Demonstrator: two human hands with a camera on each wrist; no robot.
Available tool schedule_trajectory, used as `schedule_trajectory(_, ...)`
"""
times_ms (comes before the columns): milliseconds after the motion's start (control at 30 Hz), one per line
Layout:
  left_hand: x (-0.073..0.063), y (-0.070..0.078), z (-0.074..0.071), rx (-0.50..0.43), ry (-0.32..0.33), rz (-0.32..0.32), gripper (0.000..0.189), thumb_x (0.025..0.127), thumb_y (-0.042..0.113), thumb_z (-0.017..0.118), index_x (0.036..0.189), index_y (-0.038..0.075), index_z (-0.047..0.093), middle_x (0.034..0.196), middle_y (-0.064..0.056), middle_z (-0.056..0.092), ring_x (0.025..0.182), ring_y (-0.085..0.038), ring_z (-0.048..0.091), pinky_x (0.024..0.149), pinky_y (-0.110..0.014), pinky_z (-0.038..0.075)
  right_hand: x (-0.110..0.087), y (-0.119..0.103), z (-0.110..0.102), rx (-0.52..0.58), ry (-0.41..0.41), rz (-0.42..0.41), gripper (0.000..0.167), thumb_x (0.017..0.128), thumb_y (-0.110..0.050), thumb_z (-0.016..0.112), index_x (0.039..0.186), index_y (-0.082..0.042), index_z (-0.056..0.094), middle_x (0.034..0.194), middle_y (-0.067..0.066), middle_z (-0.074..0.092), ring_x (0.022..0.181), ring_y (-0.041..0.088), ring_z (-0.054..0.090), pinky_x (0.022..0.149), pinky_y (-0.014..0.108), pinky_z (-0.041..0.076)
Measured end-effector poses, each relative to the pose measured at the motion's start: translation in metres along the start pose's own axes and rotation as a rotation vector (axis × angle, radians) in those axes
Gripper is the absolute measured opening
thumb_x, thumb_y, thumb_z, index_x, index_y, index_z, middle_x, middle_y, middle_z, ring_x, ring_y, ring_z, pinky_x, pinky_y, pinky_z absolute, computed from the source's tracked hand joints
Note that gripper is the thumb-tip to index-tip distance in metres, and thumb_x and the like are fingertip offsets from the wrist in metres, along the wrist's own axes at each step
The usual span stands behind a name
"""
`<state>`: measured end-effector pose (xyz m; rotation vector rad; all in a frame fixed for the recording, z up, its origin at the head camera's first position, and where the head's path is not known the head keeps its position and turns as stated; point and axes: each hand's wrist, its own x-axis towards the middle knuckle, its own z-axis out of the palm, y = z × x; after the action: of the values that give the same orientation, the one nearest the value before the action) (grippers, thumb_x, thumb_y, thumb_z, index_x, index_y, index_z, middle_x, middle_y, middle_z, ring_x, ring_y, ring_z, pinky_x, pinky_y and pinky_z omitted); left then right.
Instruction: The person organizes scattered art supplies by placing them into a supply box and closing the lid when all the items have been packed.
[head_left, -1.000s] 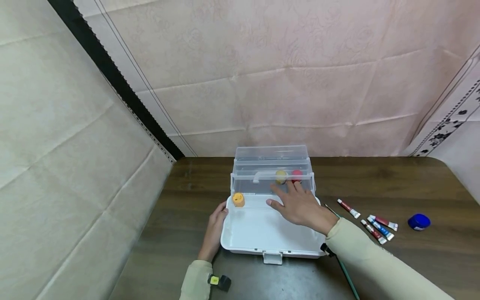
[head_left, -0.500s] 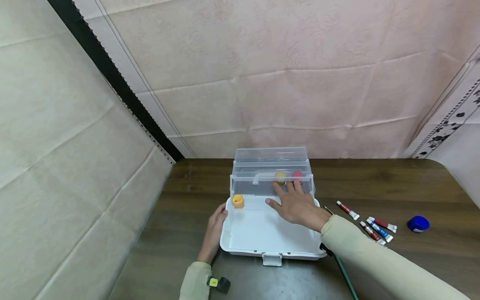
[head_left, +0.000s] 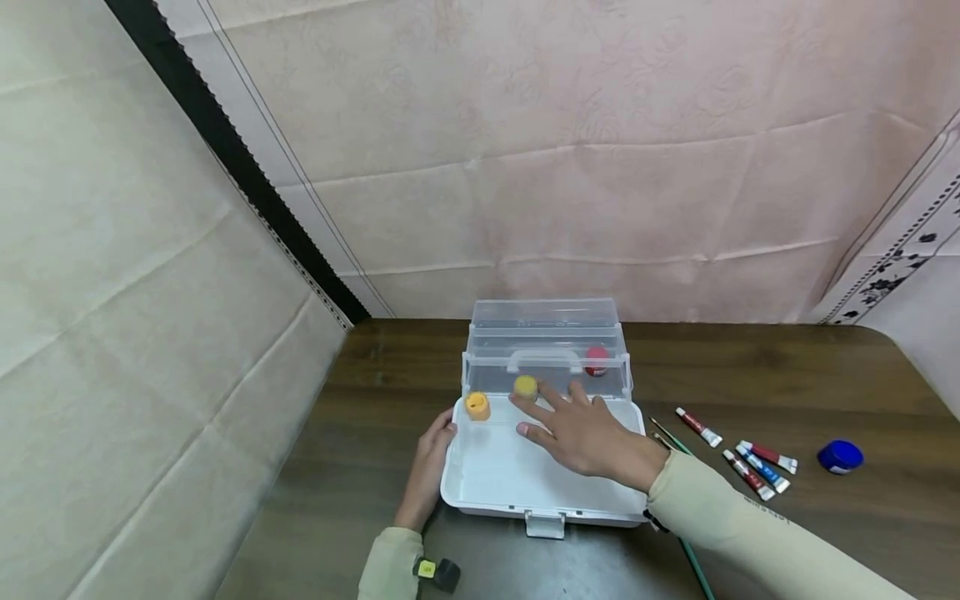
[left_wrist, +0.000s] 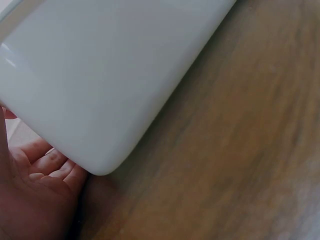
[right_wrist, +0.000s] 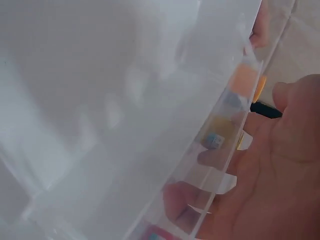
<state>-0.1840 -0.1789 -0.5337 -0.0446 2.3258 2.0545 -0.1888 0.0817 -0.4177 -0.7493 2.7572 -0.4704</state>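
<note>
A white plastic storage box (head_left: 540,479) stands opened on the table, its clear tiered lid (head_left: 543,312) raised behind. My left hand (head_left: 429,462) holds the box's left side; its fingers (left_wrist: 50,162) lie against a rounded corner in the left wrist view. Over the tray, my right hand (head_left: 585,433) reaches with spread fingers, a small yellow-capped paint jar (head_left: 525,387) between its index and middle fingers. In the right wrist view that jar (right_wrist: 220,131) shows through a clear wall. An orange paint jar (head_left: 477,406) sits in the tray's back left corner, left of the yellow one.
A red paint jar (head_left: 596,360) shows behind the clear plastic at right. Several paint tubes (head_left: 761,467) and a blue-lidded jar (head_left: 840,456) lie on the table at right. Green brushes (head_left: 696,567) lie by the right forearm. A light fabric backdrop rises behind.
My right hand has moved left and toward me, bringing the yellow paint jar from beside the red one to near the orange one. My left hand stays on the box.
</note>
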Motion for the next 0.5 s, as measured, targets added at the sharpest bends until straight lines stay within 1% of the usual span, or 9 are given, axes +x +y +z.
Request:
schedule_trajectory(100, 0.001, 0.001, -0.001, 0.003, 0.003, -0.004, 0.051, 0.113, 0.026, 0.041, 0.157, 0.0, 0.045, 0.16, -0.022, 0.047, 0.147, -0.037, 0.045, 0.119, -0.058, 0.037, -0.004, -0.002, 0.002, 0.003, -0.011, -0.021, 0.06, 0.111, -0.059, 0.035, 0.165, -0.033, 0.038, 0.171, 0.018, 0.031, 0.149, 0.063, 0.026, 0.109, 0.08, 0.028)
schedule_trajectory(200, 0.002, -0.001, -0.001, 0.006, 0.001, -0.01, 0.051, 0.113, 0.025, 0.041, 0.157, -0.001, 0.044, 0.161, -0.022, 0.046, 0.148, -0.037, 0.044, 0.119, -0.058, 0.037, -0.006, -0.001, 0.004, 0.011, -0.014, -0.036, 0.06, 0.111, -0.059, 0.035, 0.164, -0.034, 0.039, 0.171, 0.017, 0.032, 0.148, 0.063, 0.026, 0.109, 0.08, 0.027)
schedule_trajectory(333, 0.001, 0.0, -0.002, 0.007, -0.002, -0.011, 0.051, 0.113, 0.025, 0.041, 0.157, -0.001, 0.044, 0.16, -0.022, 0.046, 0.147, -0.037, 0.046, 0.119, -0.057, 0.038, -0.009, 0.001, 0.004, 0.029, -0.037, -0.051, 0.059, 0.11, -0.062, 0.034, 0.164, -0.039, 0.037, 0.171, 0.014, 0.031, 0.15, 0.063, 0.022, 0.111, 0.079, 0.024)
schedule_trajectory(433, 0.001, 0.001, -0.001, 0.014, -0.005, -0.008, 0.051, 0.113, 0.026, 0.04, 0.157, -0.001, 0.044, 0.16, -0.022, 0.047, 0.146, -0.037, 0.047, 0.118, -0.057, 0.039, -0.012, 0.005, 0.003, 0.047, -0.035, -0.075, 0.058, 0.109, -0.062, 0.035, 0.163, -0.041, 0.038, 0.172, 0.013, 0.03, 0.152, 0.059, 0.024, 0.112, 0.079, 0.023)
schedule_trajectory(500, 0.0, 0.001, -0.001, 0.015, -0.006, -0.015, 0.051, 0.113, 0.027, 0.04, 0.157, 0.0, 0.044, 0.16, -0.021, 0.047, 0.147, -0.037, 0.046, 0.119, -0.057, 0.038, -0.016, 0.009, 0.003, 0.072, -0.016, -0.096, 0.056, 0.11, -0.061, 0.036, 0.162, -0.042, 0.04, 0.172, 0.014, 0.029, 0.152, 0.053, 0.027, 0.112, 0.079, 0.024)
